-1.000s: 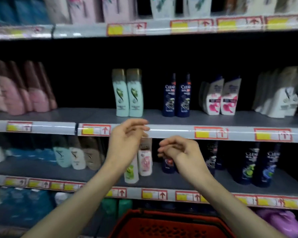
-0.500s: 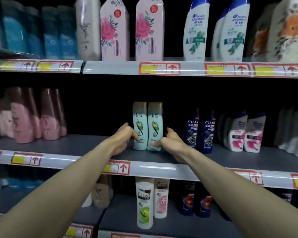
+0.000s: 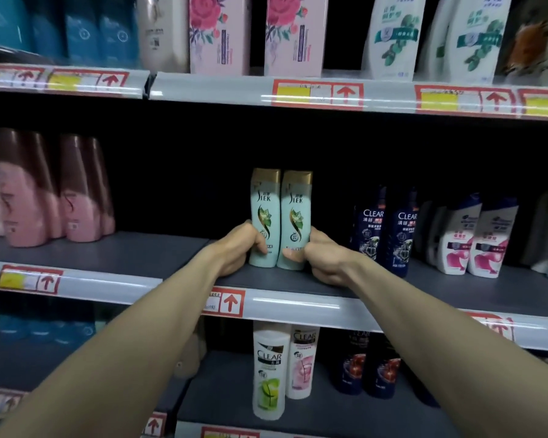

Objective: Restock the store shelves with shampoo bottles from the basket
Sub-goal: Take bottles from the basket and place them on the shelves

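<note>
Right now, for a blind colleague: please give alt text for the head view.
The left hand grips one pale-green gold-capped shampoo bottle and the right hand its twin, upright side by side on the grey middle shelf; dark-blue bottles stand to the right.

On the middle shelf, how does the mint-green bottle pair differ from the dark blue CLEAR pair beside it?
The mint-green pair has gold caps; the dark blue pair is dark up to its tops. The left hand and right hand grip the mint-green pair from either side; the dark blue pair is untouched. Both pairs stand upright, side by side, on the middle shelf.
</note>
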Tool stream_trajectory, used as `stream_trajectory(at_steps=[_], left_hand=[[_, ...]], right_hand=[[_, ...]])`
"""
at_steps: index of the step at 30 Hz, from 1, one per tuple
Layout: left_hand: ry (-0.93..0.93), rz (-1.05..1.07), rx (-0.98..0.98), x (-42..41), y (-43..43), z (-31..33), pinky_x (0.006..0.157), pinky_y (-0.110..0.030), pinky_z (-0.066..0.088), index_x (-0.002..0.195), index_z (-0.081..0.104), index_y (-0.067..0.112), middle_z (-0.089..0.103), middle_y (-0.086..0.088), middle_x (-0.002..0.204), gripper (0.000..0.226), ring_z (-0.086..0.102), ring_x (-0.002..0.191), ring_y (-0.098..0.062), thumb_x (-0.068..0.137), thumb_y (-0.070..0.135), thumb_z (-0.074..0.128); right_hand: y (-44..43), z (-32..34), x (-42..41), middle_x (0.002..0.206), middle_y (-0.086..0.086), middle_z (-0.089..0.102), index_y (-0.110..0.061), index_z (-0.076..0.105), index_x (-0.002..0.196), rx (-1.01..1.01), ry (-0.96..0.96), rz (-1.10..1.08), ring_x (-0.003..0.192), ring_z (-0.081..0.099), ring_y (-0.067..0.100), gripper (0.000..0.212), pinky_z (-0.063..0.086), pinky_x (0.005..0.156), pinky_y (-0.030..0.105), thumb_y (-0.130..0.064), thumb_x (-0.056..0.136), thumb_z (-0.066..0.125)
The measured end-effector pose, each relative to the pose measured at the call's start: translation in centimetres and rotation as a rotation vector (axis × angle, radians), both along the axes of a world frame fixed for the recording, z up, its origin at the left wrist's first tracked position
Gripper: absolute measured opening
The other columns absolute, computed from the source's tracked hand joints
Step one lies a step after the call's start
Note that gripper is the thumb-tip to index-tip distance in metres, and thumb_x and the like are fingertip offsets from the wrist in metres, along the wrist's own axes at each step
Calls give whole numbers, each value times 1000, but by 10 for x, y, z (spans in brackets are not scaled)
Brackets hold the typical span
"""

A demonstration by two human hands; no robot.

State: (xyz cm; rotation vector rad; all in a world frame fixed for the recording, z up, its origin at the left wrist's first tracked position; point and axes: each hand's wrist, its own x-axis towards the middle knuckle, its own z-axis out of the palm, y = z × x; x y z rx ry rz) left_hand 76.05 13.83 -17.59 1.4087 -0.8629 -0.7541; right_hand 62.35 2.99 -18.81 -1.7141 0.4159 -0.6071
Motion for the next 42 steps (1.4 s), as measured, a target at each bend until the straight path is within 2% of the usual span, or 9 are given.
stream_trajectory(at_steps=[10, 20, 25, 29, 33, 36, 38, 40, 42], left_hand=[[-21, 61, 4, -1, -1, -1, 101, -49, 55, 125, 59, -11, 70, -26, 123, 60, 64, 118, -43, 68, -19, 39], [-59, -13, 104, -13, 21, 11, 90, -36, 56, 96, 69, 1, 79, -11, 106, 50, 67, 110, -32, 59, -17, 40], [-155, -64, 223, -25, 50, 19, 105, -33, 47, 83, 64, 9, 75, -7, 110, 29, 64, 107, -22, 80, -12, 44], [-230, -215, 212, -48, 67, 19, 106, -26, 45, 105, 73, 9, 77, 6, 114, 28, 67, 110, -4, 90, -5, 53], [-422, -229, 217, -79, 44, 19, 108, -28, 36, 102, 61, 24, 56, 8, 129, 23, 51, 126, -10, 81, 18, 69], [-269, -182, 196, -106, 11, 19, 106, -32, 38, 111, 59, 15, 50, -4, 118, 34, 44, 137, -26, 79, 15, 73], [-172, -179, 198, -123, -10, 20, 92, -28, 40, 84, 71, 21, 64, 2, 93, 16, 55, 98, -18, 85, 5, 68], [-123, -178, 208, -128, -35, 17, 84, -27, 38, 45, 66, 25, 59, 14, 54, 47, 44, 74, -15, 84, -1, 63], [-73, -169, 223, -135, -49, 16, 77, -25, 40, 41, 65, 22, 61, 13, 51, 46, 47, 65, -13, 77, -6, 61]], right_hand=[[-6, -6, 3, 99, -9, 76, -22, 68, 104, -21, 33, 10, 87, 73, 1, 46, 58, 72, 16, 18, 97, 47], [16, 7, -10, 118, 13, 72, -4, 69, 108, -22, 124, -146, 109, 69, 28, 26, 54, 99, 38, 14, 92, 61], [29, 18, -43, 117, 8, 69, -11, 64, 105, -279, 402, -201, 104, 65, 21, 15, 53, 94, 35, -6, 91, 66], [41, 16, -100, 143, 6, 60, -12, 56, 142, -611, 363, -330, 134, 55, 24, 55, 45, 110, 38, -26, 89, 62], [36, 16, -153, 109, -11, 76, -24, 73, 119, -733, 137, -569, 107, 69, 13, 35, 56, 97, 38, -28, 88, 57], [18, 20, -173, 92, -14, 71, -20, 69, 109, -661, 15, -766, 89, 68, 9, 24, 56, 84, 34, -17, 86, 63], [2, 19, -180, 97, -11, 67, -15, 59, 122, -566, 68, -815, 93, 65, 15, 40, 49, 80, 31, -19, 83, 69], [-18, 15, -179, 113, -1, 66, -9, 48, 137, -412, 202, -738, 105, 63, 22, 67, 48, 87, 34, -24, 77, 76], [-34, 15, -175, 118, 6, 70, -7, 51, 135, -253, 256, -626, 110, 65, 27, 72, 53, 96, 40, -21, 70, 79]])
